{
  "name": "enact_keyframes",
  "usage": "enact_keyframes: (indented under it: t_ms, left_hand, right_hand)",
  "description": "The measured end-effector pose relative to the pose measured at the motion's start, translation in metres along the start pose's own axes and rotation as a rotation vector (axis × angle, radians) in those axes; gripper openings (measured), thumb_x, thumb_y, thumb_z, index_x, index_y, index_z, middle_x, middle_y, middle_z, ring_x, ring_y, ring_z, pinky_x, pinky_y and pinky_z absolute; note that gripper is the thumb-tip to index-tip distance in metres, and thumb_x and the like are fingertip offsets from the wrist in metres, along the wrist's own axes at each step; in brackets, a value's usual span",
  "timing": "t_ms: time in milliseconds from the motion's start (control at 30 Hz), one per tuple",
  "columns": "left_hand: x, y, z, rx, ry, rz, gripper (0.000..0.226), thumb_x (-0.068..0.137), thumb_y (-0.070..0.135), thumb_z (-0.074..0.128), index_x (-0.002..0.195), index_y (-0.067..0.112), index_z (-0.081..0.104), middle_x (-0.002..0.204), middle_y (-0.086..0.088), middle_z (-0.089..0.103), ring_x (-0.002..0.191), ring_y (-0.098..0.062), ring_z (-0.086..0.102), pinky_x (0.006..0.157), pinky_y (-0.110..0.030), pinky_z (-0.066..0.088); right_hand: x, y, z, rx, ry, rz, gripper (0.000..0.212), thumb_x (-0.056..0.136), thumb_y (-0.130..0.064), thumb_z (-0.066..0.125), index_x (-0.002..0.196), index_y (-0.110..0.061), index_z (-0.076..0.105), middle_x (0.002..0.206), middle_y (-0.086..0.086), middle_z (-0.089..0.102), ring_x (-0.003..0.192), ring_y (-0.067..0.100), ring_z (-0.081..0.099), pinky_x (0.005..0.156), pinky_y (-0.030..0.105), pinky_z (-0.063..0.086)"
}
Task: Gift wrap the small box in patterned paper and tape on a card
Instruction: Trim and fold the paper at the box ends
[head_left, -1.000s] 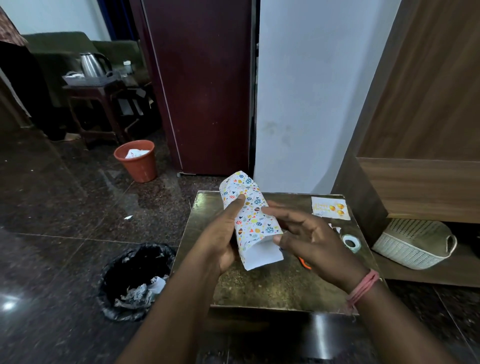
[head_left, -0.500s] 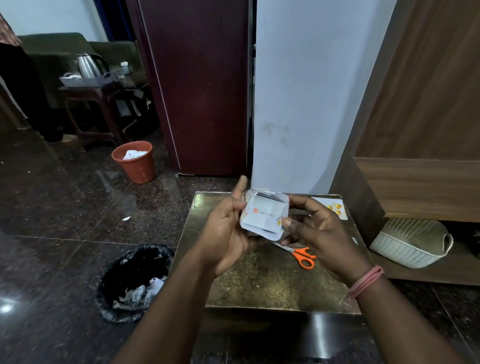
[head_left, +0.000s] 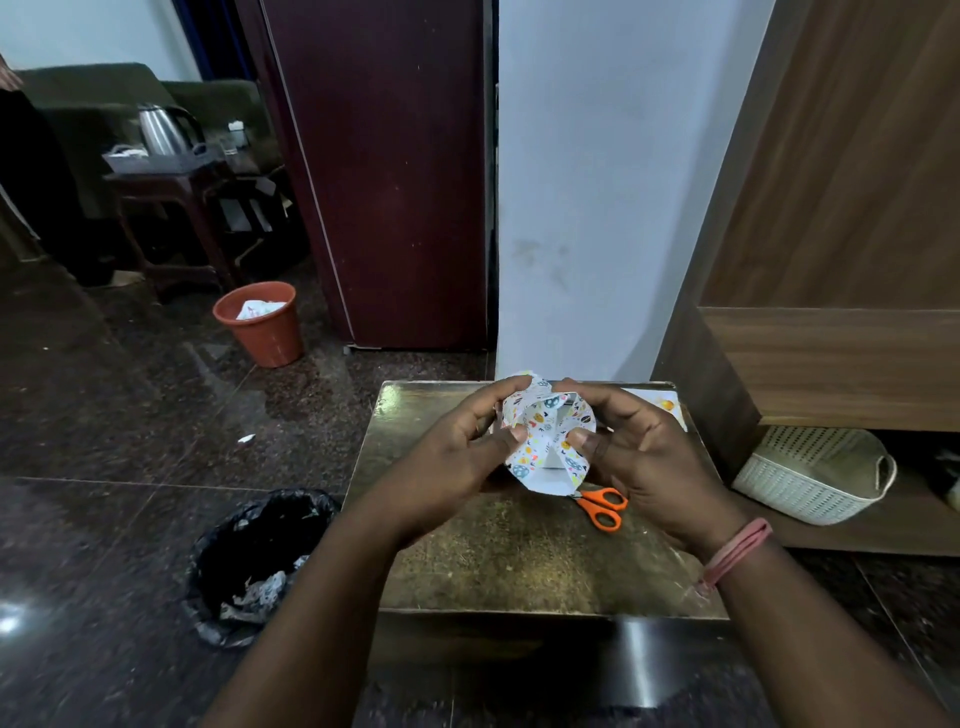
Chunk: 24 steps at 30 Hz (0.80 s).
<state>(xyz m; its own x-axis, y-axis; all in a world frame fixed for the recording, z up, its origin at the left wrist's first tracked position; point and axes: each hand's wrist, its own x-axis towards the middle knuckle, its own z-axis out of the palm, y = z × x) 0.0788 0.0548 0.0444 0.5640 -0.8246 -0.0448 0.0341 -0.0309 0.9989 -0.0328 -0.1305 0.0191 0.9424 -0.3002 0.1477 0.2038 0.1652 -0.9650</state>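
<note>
The small box wrapped in white paper with colourful prints (head_left: 546, 435) is held above the far half of the small brass-topped table (head_left: 519, 561), one end facing me. My left hand (head_left: 457, 457) grips its left side, thumb pressing a side flap inward. My right hand (head_left: 641, 457) grips the right side, its thumb pushing the other flap in. The paper's end stands open like a funnel, and the box itself is hidden inside. A white card with orange balloons (head_left: 665, 405) lies at the table's far right corner, partly behind my right hand.
Orange-handled scissors (head_left: 602, 506) lie on the table under my right hand. A black-lined bin (head_left: 260, 561) stands on the floor to the left, an orange bucket (head_left: 260, 322) farther back. A white woven basket (head_left: 815, 473) sits on a low shelf to the right.
The package was turned from lying lengthwise to end-on toward me. Both thumbs have since pushed the side flaps of that end inward, covering the box's printed end face.
</note>
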Motion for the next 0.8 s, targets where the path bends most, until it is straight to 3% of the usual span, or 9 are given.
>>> enact_keyframes:
  t_ms: [33,133,200,300,367,500,567,667,800]
  left_hand:
    - [0.001,-0.002,0.000,0.049,0.036,0.028,0.044,0.106,0.012,0.054,0.145,0.031,0.052,0.136,0.003,0.067,0.116,-0.010,0.069,0.086,-0.027,0.058]
    - [0.003,-0.005,0.002,0.143,0.121,0.068,0.037,0.103,0.020,0.061,0.135,0.038,0.060,0.124,-0.013,0.071,0.106,-0.025,0.068,0.095,-0.061,0.055]
    - [0.004,-0.008,0.002,0.170,0.154,0.085,0.038,0.100,0.024,0.064,0.134,0.042,0.060,0.125,-0.022,0.067,0.109,-0.032,0.066,0.094,-0.069,0.052]
    - [0.006,-0.006,0.005,0.212,0.173,0.098,0.040,0.094,0.037,0.067,0.131,0.049,0.060,0.146,-0.013,0.058,0.134,-0.045,0.053,0.103,-0.054,0.052]
    - [0.005,-0.007,0.005,0.187,0.154,0.090,0.039,0.093,0.036,0.068,0.130,0.046,0.061,0.144,-0.011,0.059,0.126,-0.042,0.062,0.099,-0.057,0.055]
    - [0.003,-0.005,0.003,0.045,0.145,0.075,0.031,0.099,0.011,0.067,0.126,0.026,0.065,0.116,-0.004,0.073,0.090,-0.032,0.074,0.078,-0.053,0.064]
    - [0.002,0.001,0.004,-0.076,0.129,0.022,0.031,0.098,0.013,0.067,0.128,0.020,0.064,0.113,-0.012,0.072,0.074,-0.032,0.072,0.067,-0.045,0.064]
    - [0.003,0.004,0.005,-0.158,0.165,-0.029,0.032,0.096,0.020,0.069,0.128,0.020,0.065,0.098,-0.017,0.072,0.055,-0.021,0.065,0.058,-0.035,0.062]
    - [0.004,0.002,0.010,-0.169,0.172,-0.016,0.024,0.097,0.020,0.069,0.121,0.021,0.067,0.097,-0.014,0.071,0.050,-0.016,0.058,0.063,-0.040,0.063]
  right_hand:
    - [0.000,0.000,0.001,-0.012,0.013,0.001,0.042,0.094,0.008,0.057,0.132,-0.009,0.061,0.131,0.011,0.067,0.123,0.032,0.064,0.096,0.051,0.055]
    - [0.001,-0.001,0.005,-0.066,0.087,-0.013,0.039,0.093,0.010,0.059,0.121,-0.016,0.070,0.131,0.003,0.068,0.118,0.030,0.067,0.087,0.049,0.060]
    - [0.001,-0.003,0.008,-0.098,0.124,-0.020,0.036,0.093,0.009,0.061,0.118,-0.014,0.070,0.128,-0.001,0.070,0.111,0.026,0.070,0.081,0.045,0.062]
    - [0.002,-0.005,0.010,-0.125,0.162,-0.024,0.032,0.091,0.008,0.065,0.120,-0.006,0.068,0.119,0.002,0.074,0.097,0.018,0.073,0.065,0.032,0.062]
    - [0.002,-0.006,0.010,-0.142,0.170,-0.035,0.030,0.090,0.009,0.066,0.117,-0.005,0.070,0.118,0.003,0.074,0.090,0.016,0.073,0.060,0.029,0.060]
    - [0.002,-0.009,0.007,-0.298,0.182,-0.140,0.027,0.087,0.006,0.071,0.111,-0.006,0.073,0.106,-0.004,0.076,0.083,0.002,0.067,0.062,0.016,0.052]
    - [0.003,-0.008,0.003,-0.348,0.162,-0.151,0.028,0.091,-0.004,0.072,0.117,-0.012,0.071,0.113,-0.004,0.072,0.096,0.005,0.067,0.074,0.021,0.054]
    - [0.001,-0.007,0.003,-0.312,0.052,-0.059,0.036,0.095,-0.017,0.069,0.131,-0.024,0.065,0.140,-0.004,0.061,0.126,0.013,0.059,0.093,0.037,0.055]
    - [-0.002,-0.012,0.016,-0.167,-0.014,0.007,0.031,0.102,-0.005,0.054,0.129,-0.019,0.063,0.118,0.007,0.071,0.095,0.024,0.070,0.065,0.044,0.062]
